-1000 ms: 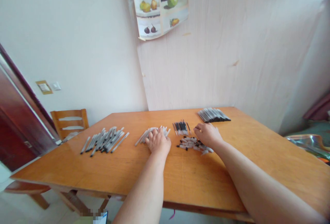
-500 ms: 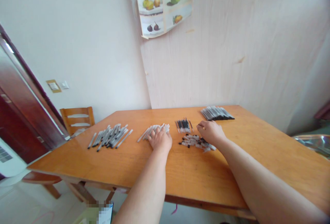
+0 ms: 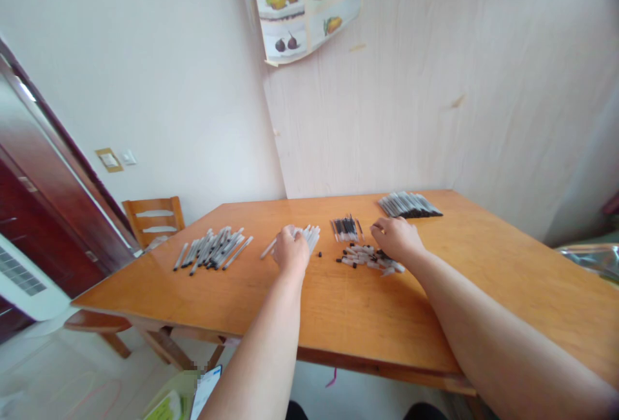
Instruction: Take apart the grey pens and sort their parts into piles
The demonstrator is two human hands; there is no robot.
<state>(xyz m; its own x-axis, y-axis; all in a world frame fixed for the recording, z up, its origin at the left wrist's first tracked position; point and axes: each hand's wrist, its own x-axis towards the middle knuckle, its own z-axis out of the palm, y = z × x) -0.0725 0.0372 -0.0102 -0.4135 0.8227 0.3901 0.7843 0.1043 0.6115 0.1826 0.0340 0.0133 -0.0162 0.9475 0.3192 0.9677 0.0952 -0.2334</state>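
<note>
My left hand [image 3: 291,251] is over a pile of white pen barrels [image 3: 312,237], fingers curled in among them; whatever they grip is hidden behind the hand. A small black plug [image 3: 320,254] lies on the table just right of it. My right hand [image 3: 399,239] hovers over the right end of a heap of clear pen caps with black ends [image 3: 360,255]. Its thumb and fingers are pinched together, and I cannot make out what is between them. Dark pen refills [image 3: 345,228] lie in a row just left of its fingertips.
On the wooden table [image 3: 251,304], barrels with black ends [image 3: 213,249] are heaped at left. Pens with black ends [image 3: 409,205] lie stacked at the back right. A wooden chair [image 3: 152,217] stands beyond the left edge. Behind the table rises a wall [image 3: 387,117].
My left hand has shifted left and its spread fingers have curled in. The small black plug now shows beside it. My right hand has stayed nearly in place. The camera view has shifted slightly.
</note>
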